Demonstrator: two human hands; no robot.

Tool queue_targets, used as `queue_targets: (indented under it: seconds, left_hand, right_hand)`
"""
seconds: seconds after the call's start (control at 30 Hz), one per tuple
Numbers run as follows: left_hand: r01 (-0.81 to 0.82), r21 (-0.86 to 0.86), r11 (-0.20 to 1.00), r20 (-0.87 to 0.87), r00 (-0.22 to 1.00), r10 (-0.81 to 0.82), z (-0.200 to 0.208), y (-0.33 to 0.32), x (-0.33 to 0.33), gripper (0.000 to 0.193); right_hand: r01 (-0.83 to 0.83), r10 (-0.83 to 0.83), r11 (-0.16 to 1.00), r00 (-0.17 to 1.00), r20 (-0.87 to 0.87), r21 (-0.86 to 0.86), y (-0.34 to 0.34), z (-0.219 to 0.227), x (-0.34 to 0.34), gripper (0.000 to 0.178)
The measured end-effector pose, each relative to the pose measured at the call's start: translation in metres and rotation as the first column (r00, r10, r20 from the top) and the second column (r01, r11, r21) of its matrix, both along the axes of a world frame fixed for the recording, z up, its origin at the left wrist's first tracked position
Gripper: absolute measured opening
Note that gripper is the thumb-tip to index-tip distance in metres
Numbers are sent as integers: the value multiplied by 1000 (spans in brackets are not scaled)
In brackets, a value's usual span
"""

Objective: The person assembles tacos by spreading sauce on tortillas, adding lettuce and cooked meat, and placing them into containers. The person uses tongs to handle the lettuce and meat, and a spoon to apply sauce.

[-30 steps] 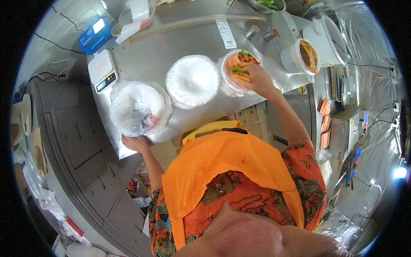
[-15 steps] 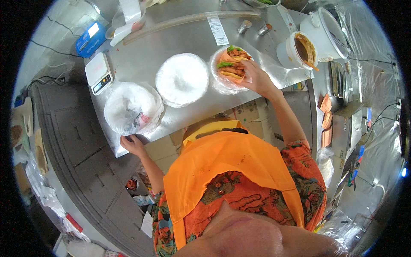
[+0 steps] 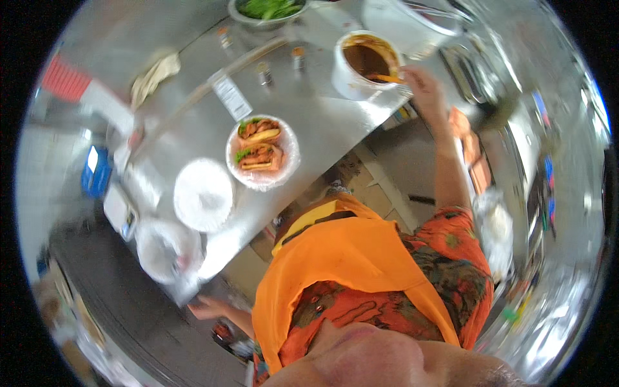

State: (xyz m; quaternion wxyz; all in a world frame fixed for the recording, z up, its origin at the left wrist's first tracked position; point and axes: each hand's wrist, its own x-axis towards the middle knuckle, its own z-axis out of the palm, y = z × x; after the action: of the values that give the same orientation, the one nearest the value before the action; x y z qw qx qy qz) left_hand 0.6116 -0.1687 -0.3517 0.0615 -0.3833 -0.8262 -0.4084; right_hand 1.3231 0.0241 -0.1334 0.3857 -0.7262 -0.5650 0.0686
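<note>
My right hand [image 3: 425, 92] is closed at the end of an orange utensil handle [image 3: 385, 79], slightly blurred. That handle sticks out over the rim of a white bucket [image 3: 351, 79] of brown sauce, which hides its other end. My left hand [image 3: 206, 308] hangs by the table's near left corner, holding nothing, fingers apart. Two filled sandwiches [image 3: 259, 143] with lettuce and browned meat, in orange-pink wrapping, sit on a plastic-covered round plate [image 3: 288, 161]. Left of it lies a white plastic-covered round dish [image 3: 204, 197], then another plastic-covered bowl [image 3: 155, 248].
On the steel table [image 3: 309, 122] lie a paper slip [image 3: 231, 97] and two small shakers, one with an orange top [image 3: 298, 59]. A bowl of greens [image 3: 267, 9] stands at the back. A white scale [image 3: 120, 211] and a blue device [image 3: 97, 173] are at the left.
My right hand has left the sandwiches and moved right to the orange handle at the sauce bucket. My left hand has come away from the table edge. The view has turned rightward.
</note>
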Motion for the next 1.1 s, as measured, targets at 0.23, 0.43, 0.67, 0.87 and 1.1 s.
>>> queue_targets:
  seconds: [0.23,0.43,0.67,0.87,1.1]
  left_hand:
    - [-17,-44,999,-65,998,14,-7,31,161,48]
    - [20,-64,998,26,999,-19,13,4,256,45]
    - [6,-38,999,53,999,-4,33,5,272,44]
    - [260,50,964,105,959,-264,20,55,301,46]
    - [274,12,962,201,941,-271,15,47,332,46]
  right_hand:
    - [-268,264,962,962,65,58,48,34,115,55]
    - [314,-151,947,258,954,65,157,12,539,74]
    - [381,39,808,727,686,-450,156,-48,618,76]
    - [239,203,874,610,766,-423,169,-26,581,67]
    - [216,311,828,591,744,-518,221,19,432,90]
